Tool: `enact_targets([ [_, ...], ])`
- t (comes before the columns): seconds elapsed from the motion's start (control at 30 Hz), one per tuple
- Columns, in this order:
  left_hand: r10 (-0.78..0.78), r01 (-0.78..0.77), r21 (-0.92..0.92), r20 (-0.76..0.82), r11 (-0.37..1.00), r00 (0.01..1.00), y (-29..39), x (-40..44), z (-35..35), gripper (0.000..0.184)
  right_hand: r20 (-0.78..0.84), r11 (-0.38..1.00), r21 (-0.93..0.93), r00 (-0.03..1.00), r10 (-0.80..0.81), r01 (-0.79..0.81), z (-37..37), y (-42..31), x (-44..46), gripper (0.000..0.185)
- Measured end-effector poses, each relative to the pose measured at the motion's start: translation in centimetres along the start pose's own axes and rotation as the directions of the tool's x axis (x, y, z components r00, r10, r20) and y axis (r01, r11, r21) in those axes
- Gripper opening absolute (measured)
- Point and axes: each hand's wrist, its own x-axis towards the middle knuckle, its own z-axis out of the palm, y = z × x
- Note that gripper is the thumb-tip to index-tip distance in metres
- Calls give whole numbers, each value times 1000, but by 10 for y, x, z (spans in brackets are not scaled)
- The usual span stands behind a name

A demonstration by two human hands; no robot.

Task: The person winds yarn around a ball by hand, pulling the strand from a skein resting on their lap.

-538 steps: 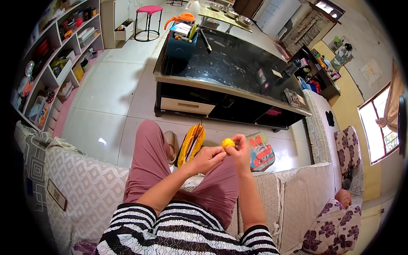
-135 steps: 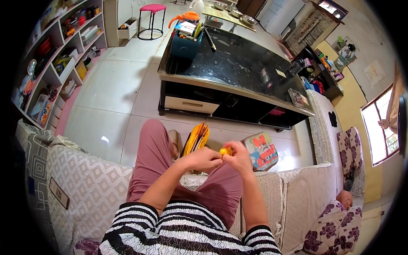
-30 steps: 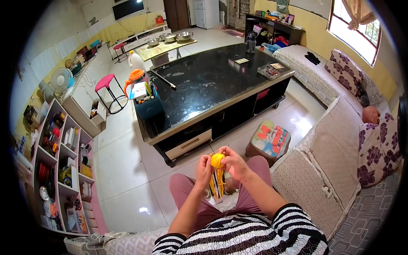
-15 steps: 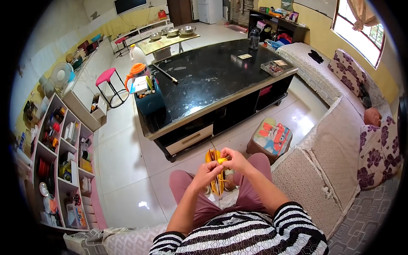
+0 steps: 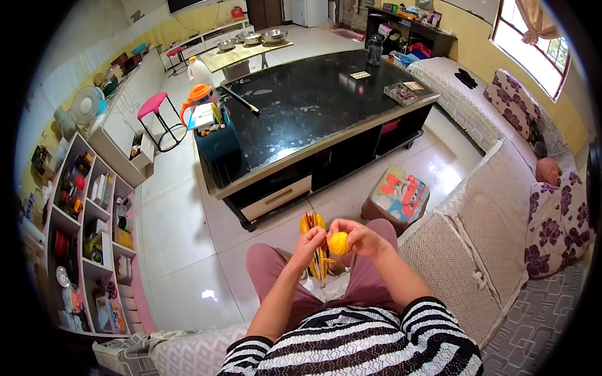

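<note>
A round yellow ball of yarn (image 5: 339,243) sits in the fingers of my right hand (image 5: 362,239), in front of my lap. Close beside it, my left hand (image 5: 308,245) is closed in a pinch; what lies between those fingertips is too small to make out. Behind and below the hands, between my knees, is a long yellow bundle that looks like yarn strands (image 5: 311,220) with a dark gap down its middle. My left hand covers part of this bundle.
A long black-topped table (image 5: 295,119) stands ahead, with a blue-green caddy (image 5: 217,147) at its near left corner. A padded stool (image 5: 397,197) with a cartoon cover is to the right of my knees. Open shelves (image 5: 94,250) line the left, and a sofa (image 5: 476,232) the right.
The yellow ball has turned and come further into view, held in my right hand. My left hand has risen slightly, its fingers now pinched beside the ball. The view has shifted a little.
</note>
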Motion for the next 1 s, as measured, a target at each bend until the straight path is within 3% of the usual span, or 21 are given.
enact_targets([
  [0.03,14,-16,-43,-47,999,999,-1,3,5,25,-1,1000,1,1000,0,0,3,-1,-2,35],
  [0.13,-10,11,-51,18,999,1000,-2,3,12,30,-17,928,228,954,-300,296,13,-9,-1,28],
  [0.17,0,4,-54,74,999,997,-2,4,13,31,-22,926,227,953,-303,300,15,-13,1,28],
  [0.23,-28,30,-16,72,999,997,13,1,22,33,-244,825,68,811,-532,561,23,-25,5,29],
  [0.27,1,-15,156,91,988,996,22,0,28,32,-363,837,-132,760,-539,531,26,-31,7,26],
  [0.3,30,-65,322,113,944,993,31,-1,32,32,-360,837,-132,761,-540,531,23,-30,8,26],
  [0.33,33,-68,325,111,943,993,42,-4,36,32,-342,722,-576,689,-639,383,17,-29,11,24],
  [0.37,52,-99,349,142,932,989,53,-6,39,31,-268,445,-885,635,-725,135,13,-28,14,23],
  [0.4,70,-130,370,172,920,983,61,-6,39,30,-197,233,-972,639,-744,-29,13,-25,14,22],
  [0.43,71,-130,371,170,919,983,66,-4,36,30,-195,233,-972,641,-743,-26,14,-21,12,22],
  [0.5,180,-171,379,12,910,984,78,0,26,27,-285,592,-805,853,-437,35,17,-12,8,25],
  [0.53,211,-196,322,-13,926,977,78,6,19,27,-220,675,-736,923,-315,56,18,-9,5,29],
  [0.57,241,-222,265,-39,938,970,74,14,12,27,-219,674,-736,923,-317,57,21,-7,3,29],
  [0.63,278,-255,299,-36,920,960,60,23,7,25,-86,918,-361,974,-207,163,32,-4,3,32],
  [0.67,267,-236,313,-62,920,962,50,25,8,26,-92,949,-195,959,-268,247,42,-9,2,33],
  [0.73,215,-193,305,-42,932,976,38,22,12,27,-167,920,-152,908,-384,362,46,-21,6,32],
  [0.83,128,-134,486,46,864,991,33,11,25,30,-277,846,-109,802,-530,522,42,-34,11,29],
  [0.9,110,-160,520,125,839,986,47,5,32,30,-337,711,-597,689,-642,370,41,-38,14,27],
  [0.93,83,-183,551,202,814,976,53,3,34,29,-268,540,-799,647,-714,265,38,-37,16,26],
  [0.97,82,-181,551,199,815,977,60,0,36,29,-269,541,-798,648,-712,264,31,-34,17,26],
  [1.0,141,-214,523,175,825,974,69,0,36,28,-215,436,-889,718,-662,136,26,-33,16,26],
])
